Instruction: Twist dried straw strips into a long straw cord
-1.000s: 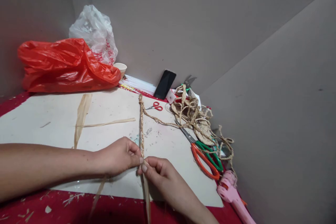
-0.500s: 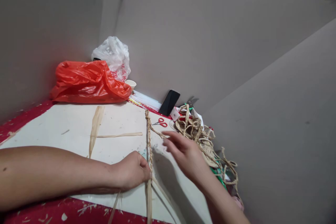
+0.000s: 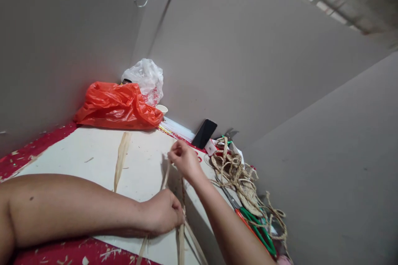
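Note:
My left hand (image 3: pixel 166 214) is closed in a pinch on a narrow braid (image 3: pixel 183 194) of dried plant strips. Loose tan strands (image 3: pixel 181 244) run from beneath its fingers toward the near edge. Farther out, the fingers of my right hand (image 3: pixel 185 159) pinch a thin dry strip (image 3: pixel 166 176), which hangs down toward the left hand. That hand and forearm hide much of the braid's far part. A wider dry strip (image 3: pixel 122 159) lies on the white board (image 3: pixel 93 145), left of both hands.
An orange plastic bag (image 3: pixel 115 107), a clear bag (image 3: pixel 147 78) and a white cup (image 3: pixel 162 109) stand at the back. On the right are a phone (image 3: pixel 204 133), tangled braided cord (image 3: pixel 233 169) and green-handled shears (image 3: pixel 258 227). Grey walls close in behind.
My right hand has moved left and now pinches a thin strip; the one lying crosswise on the board is gone from there. My left hand keeps its pinch. The camera view has shifted.

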{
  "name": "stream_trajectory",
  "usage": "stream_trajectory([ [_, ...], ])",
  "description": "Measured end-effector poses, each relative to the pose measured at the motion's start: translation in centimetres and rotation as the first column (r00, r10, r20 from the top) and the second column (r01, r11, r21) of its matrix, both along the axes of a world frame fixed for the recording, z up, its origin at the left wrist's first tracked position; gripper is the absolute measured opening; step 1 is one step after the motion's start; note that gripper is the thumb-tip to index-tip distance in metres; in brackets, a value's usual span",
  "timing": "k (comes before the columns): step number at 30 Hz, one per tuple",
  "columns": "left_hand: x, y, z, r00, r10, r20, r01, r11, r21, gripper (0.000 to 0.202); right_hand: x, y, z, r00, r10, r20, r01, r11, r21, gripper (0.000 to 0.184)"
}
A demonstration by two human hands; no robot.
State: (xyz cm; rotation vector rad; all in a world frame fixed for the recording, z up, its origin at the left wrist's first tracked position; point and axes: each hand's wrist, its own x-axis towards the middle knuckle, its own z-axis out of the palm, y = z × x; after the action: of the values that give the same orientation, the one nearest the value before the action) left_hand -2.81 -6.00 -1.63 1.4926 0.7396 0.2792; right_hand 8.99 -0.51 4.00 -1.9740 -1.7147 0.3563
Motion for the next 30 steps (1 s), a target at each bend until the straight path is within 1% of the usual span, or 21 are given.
stream_trajectory([
  [1, 0.0, 0.0, 0.0, 1.000, -0.003, 0.006, 0.004, 1.000, -0.018, 0.011, 0.8, -0.8, 0.9, 0.995, -0.014, -0.099, 0.017, 0.999, 0.033, 0.023],
  [2, 0.0, 0.0, 0.0, 1.000, -0.005, 0.008, 0.005, 0.999, -0.043, 0.011, 1.6, -1.7, 2.0, 0.957, -0.027, -0.287, 0.054, 0.995, 0.085, 0.032],
  [3, 0.0, 0.0, 0.1, 1.000, -0.004, 0.008, 0.004, 0.998, -0.066, 0.011, 2.4, -2.9, 3.0, 0.884, -0.029, -0.467, 0.098, 0.988, 0.123, 0.043],
  [4, 0.0, 0.0, 0.1, 1.000, -0.001, 0.004, 0.001, 0.997, -0.082, 0.012, 3.3, -4.2, 4.0, 0.807, -0.035, -0.589, 0.141, 0.981, 0.135, 0.050],
  [5, 0.0, 0.1, 0.2, 1.000, 0.001, -0.001, -0.001, 0.996, -0.088, 0.012, 4.1, -5.6, 4.9, 0.746, -0.052, -0.664, 0.183, 0.975, 0.128, 0.054],
  [7, 0.0, 0.1, 0.5, 1.000, -0.002, -0.008, 0.002, 0.996, -0.084, 0.013, 5.6, -8.4, 6.0, 0.671, -0.100, -0.735, 0.244, 0.966, 0.091, 0.060],
  [9, -0.1, 0.1, 0.8, 1.000, -0.022, -0.013, 0.021, 0.996, -0.082, 0.014, 6.7, -11.1, 5.9, 0.622, -0.151, -0.768, 0.282, 0.959, 0.040, 0.062],
  [10, -0.1, 0.2, 1.0, 0.999, -0.031, -0.019, 0.029, 0.996, -0.085, 0.015, 7.1, -12.2, 5.4, 0.602, -0.171, -0.780, 0.282, 0.959, 0.007, 0.061],
  [12, -0.1, 0.2, 1.4, 0.999, -0.048, -0.024, 0.046, 0.995, -0.091, 0.016, 7.4, -14.2, 4.0, 0.581, -0.209, -0.786, 0.244, 0.967, -0.077, 0.053],
  [14, -0.1, 0.2, 1.6, 0.998, -0.060, -0.019, 0.058, 0.993, -0.098, 0.017, 7.0, -15.7, 2.5, 0.606, -0.245, -0.757, 0.171, 0.969, -0.176, 0.042],
  [15, -0.1, 0.2, 1.6, 0.998, -0.067, -0.015, 0.065, 0.992, -0.107, 0.018, 6.6, -16.2, 1.8, 0.641, -0.259, -0.723, 0.135, 0.965, -0.226, 0.038],
  [17, 0.0, 0.2, 1.6, 0.997, -0.079, -0.007, 0.077, 0.989, -0.127, 0.019, 5.4, -17.0, 0.8, 0.739, -0.260, -0.621, 0.088, 0.952, -0.294, 0.038],
  [18, 0.1, 0.2, 1.5, 0.997, -0.082, -0.002, 0.081, 0.988, -0.134, 0.019, 4.8, -17.2, 0.5, 0.788, -0.237, -0.568, 0.073, 0.952, -0.296, 0.039],
  [20, 0.1, 0.2, 1.4, 0.996, -0.084, 0.019, 0.085, 0.987, -0.136, 0.020, 3.6, -17.3, 0.1, 0.849, -0.162, -0.502, 0.033, 0.966, -0.256, 0.036],
  [21, 0.1, 0.3, 1.4, 0.996, -0.087, 0.033, 0.091, 0.987, -0.132, 0.021, 3.0, -17.2, -0.1, 0.858, -0.120, -0.499, 0.006, 0.974, -0.225, 0.033],
  [23, 0.1, 0.3, 1.6, 0.994, -0.099, 0.045, 0.104, 0.987, -0.126, 0.022, 2.3, -17.0, -0.6, 0.850, -0.064, -0.522, -0.028, 0.986, -0.167, 0.026],
  [25, 0.1, 0.4, 1.8, 0.994, -0.109, 0.030, 0.112, 0.986, -0.120, 0.021, 2.1, -16.9, -1.2, 0.845, -0.065, -0.531, 0.009, 0.994, -0.107, 0.022],
  [28, 0.2, 0.4, 2.2, 0.995, -0.092, -0.025, 0.089, 0.989, -0.122, 0.017, 2.4, -17.0, -2.0, 0.879, -0.093, -0.468, 0.113, 0.993, 0.015, 0.020],
  [30, 0.3, 0.4, 2.5, 0.996, -0.083, -0.045, 0.076, 0.988, -0.136, 0.015, 2.6, -17.1, -2.2, 0.909, -0.055, -0.413, 0.112, 0.987, 0.116, 0.015],
])
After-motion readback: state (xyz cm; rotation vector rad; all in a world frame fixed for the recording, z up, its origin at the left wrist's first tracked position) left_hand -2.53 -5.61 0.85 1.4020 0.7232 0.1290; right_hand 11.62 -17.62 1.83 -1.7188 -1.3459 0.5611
